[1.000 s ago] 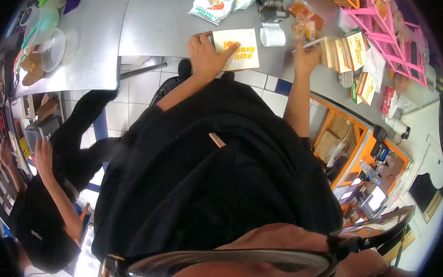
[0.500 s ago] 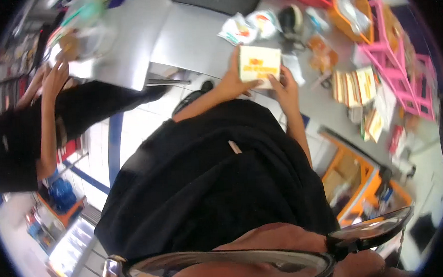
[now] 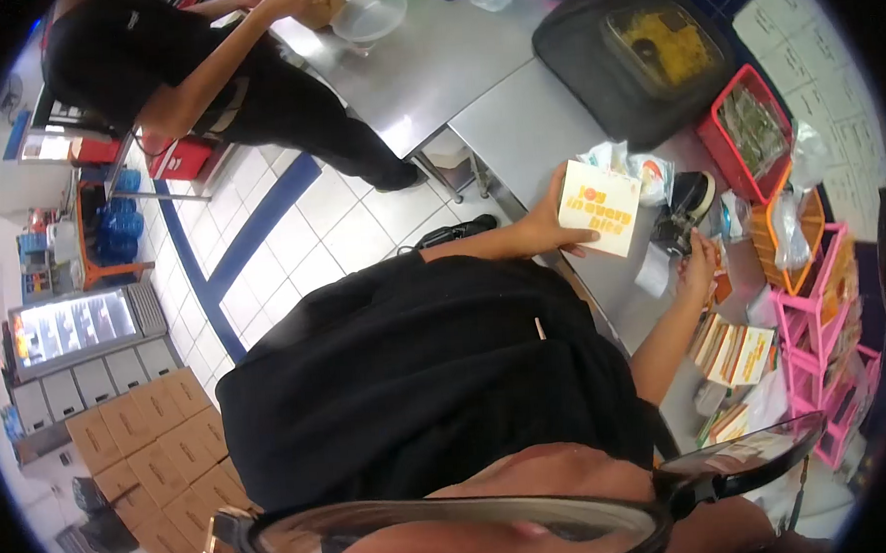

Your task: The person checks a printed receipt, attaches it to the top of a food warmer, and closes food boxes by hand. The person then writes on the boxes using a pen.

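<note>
You are gripping a white printed box (image 3: 601,208) in your left hand (image 3: 550,224), your thumb lying across its lettered face, near the steel table's (image 3: 515,122) edge. Your right hand (image 3: 698,268) is hovering just beside the black tape dispenser (image 3: 673,232), fingers bending; whether they are holding anything, I cannot tell. White packets (image 3: 650,176) are lying behind the box.

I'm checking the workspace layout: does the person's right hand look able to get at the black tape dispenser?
Probably yes: the right hand is close beside the black tape dispenser, with nothing visible between them, while the left hand holds the printed box.
</note>
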The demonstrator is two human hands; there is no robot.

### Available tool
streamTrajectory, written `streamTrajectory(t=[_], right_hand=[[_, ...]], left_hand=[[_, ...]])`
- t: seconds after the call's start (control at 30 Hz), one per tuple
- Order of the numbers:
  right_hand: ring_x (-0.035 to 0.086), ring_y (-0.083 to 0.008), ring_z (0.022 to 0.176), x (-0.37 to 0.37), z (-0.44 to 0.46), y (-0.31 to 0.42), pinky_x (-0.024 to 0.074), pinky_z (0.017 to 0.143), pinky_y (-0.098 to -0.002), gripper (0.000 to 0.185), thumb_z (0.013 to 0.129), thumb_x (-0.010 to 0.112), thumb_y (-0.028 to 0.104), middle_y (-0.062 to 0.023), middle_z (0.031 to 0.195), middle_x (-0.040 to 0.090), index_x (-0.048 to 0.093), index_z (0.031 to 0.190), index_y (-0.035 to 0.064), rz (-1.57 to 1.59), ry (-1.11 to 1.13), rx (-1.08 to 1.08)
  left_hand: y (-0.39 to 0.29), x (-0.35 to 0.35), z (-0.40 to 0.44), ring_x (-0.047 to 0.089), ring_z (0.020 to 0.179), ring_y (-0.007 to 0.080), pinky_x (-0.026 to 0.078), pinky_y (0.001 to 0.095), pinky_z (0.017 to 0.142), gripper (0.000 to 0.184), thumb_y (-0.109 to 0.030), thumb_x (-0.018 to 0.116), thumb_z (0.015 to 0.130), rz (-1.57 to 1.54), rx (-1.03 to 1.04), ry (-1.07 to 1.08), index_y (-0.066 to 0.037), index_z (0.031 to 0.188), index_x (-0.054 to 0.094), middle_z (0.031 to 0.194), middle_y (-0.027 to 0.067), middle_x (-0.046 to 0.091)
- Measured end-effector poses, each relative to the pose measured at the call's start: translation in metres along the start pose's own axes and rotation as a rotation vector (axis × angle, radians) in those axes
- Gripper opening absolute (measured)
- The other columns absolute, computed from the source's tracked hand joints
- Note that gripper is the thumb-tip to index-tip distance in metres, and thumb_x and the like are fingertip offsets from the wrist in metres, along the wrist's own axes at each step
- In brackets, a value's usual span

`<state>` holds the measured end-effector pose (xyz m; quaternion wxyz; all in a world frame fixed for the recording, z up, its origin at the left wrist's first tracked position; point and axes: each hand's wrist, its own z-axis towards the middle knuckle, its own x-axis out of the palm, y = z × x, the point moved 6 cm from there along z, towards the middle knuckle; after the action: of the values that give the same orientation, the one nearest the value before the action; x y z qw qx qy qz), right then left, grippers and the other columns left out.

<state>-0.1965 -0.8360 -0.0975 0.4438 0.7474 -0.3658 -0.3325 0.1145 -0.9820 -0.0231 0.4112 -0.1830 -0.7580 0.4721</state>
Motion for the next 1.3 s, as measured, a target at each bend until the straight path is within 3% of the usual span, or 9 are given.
streamTrajectory(t=[0.2,0.43,0.5,0.67,0.83,0.9,0.97,1.13,1.3], right_hand=[[0.046,-0.0064,0.058,0.008,-0.006,-0.008,0.043,0.052,-0.0191,0.027,0.092,0.066,0.025,-0.0037,0.106,0.067,0.065,0.11,0.0055,0.179,0.163,0.08],[0.054,-0.0154,0.091,0.0,-0.049,-0.026,0.0501,0.086,-0.0306,0.017,0.092,0.065,0.015,-0.0076,0.104,0.061,0.067,0.096,-0.0011,0.512,0.228,-0.24],[0.056,-0.0177,0.096,-0.005,-0.07,-0.014,0.0488,0.089,-0.0321,0.013,0.09,0.066,0.013,-0.0088,0.1,0.057,0.068,0.089,-0.0001,-0.031,0.074,-0.572],[0.058,-0.0241,0.095,-0.017,-0.053,-0.009,0.0486,0.085,-0.0352,0.012,0.084,0.072,0.016,-0.0104,0.1,0.057,0.07,0.084,0.0042,-0.641,-0.046,-0.604],[0.059,-0.0296,0.084,0.0,-0.075,0.048,0.0479,0.076,-0.0392,0.016,0.08,0.074,0.021,-0.0105,0.093,0.063,0.072,0.087,0.0063,-1.496,-0.442,-0.234],[0.061,-0.022,0.077,0.006,-0.063,0.047,0.0466,0.068,-0.0337,0.018,0.084,0.071,0.022,-0.0075,0.086,0.068,0.073,0.092,0.0058,-1.266,-0.117,-0.673],[0.059,-0.0126,0.071,0.041,-0.086,0.072,0.0435,0.062,-0.028,0.019,0.088,0.068,0.021,-0.0042,0.081,0.068,0.073,0.097,0.0037,-0.463,0.182,-0.579],[0.048,-0.0048,0.065,0.102,-0.122,0.102,0.0358,0.058,-0.0209,0.017,0.09,0.066,0.017,0.0024,0.077,0.061,0.071,0.095,0.0013,-0.143,0.151,-0.636],[0.048,-0.0033,0.07,0.149,-0.155,0.102,0.0351,0.06,-0.0195,0.009,0.092,0.061,0.009,0.0032,0.082,0.06,0.067,0.092,0.0025,0.162,0.588,-0.481]], left_hand=[[0.003,-0.016,0.007,0.054,0.12,0.0294,0.06,0.042,0.077,0.12,0.007,0.07,0.077,-0.083,0.069,-0.042,-0.024,0.146,-0.024,0.143,0.0147,0.037],[-0.015,-0.027,0.009,0.053,0.122,0.0309,0.058,0.0422,0.082,0.122,0.01,0.068,0.076,-0.112,0.146,-0.088,-0.025,0.144,-0.026,0.143,0.0148,0.038],[-0.018,-0.032,0.009,0.052,0.123,0.029,0.056,0.0434,0.085,0.12,0.009,0.069,0.077,-0.174,0.11,-0.116,-0.03,0.145,-0.022,0.142,0.0122,0.036],[-0.029,-0.042,0.009,0.051,0.123,0.0254,0.052,0.0415,0.092,0.117,0.006,0.07,0.079,-0.312,0.006,-0.213,-0.036,0.145,-0.017,0.141,0.0093,0.037],[-0.038,-0.048,0.009,0.053,0.121,0.0264,0.053,0.0411,0.093,0.106,0.005,0.07,0.08,-0.359,-0.035,-0.254,-0.031,0.144,-0.006,0.136,0.0104,0.042],[-0.034,-0.053,0.011,0.056,0.117,0.0264,0.054,0.0406,0.09,0.092,0.008,0.067,0.081,-0.412,-0.062,-0.271,-0.027,0.138,0.004,0.133,0.0123,0.044],[-0.032,-0.052,0.01,0.053,0.117,0.0325,0.057,0.0374,0.088,0.08,0.006,0.067,0.082,-0.599,-0.112,-0.257,-0.022,0.136,0.014,0.13,0.0143,0.044],[-0.011,-0.054,0.02,0.054,0.106,0.0312,0.06,0.0304,0.084,0.049,0.0,0.06,0.09,-0.917,-0.269,-0.121,0.007,0.128,0.031,0.118,0.0229,0.045],[-0.02,-0.043,0.019,0.053,0.103,0.0292,0.06,0.0289,0.083,0.042,-0.003,0.057,0.093,-1.084,-0.329,-0.057,0.014,0.124,0.034,0.11,0.0233,0.044]])
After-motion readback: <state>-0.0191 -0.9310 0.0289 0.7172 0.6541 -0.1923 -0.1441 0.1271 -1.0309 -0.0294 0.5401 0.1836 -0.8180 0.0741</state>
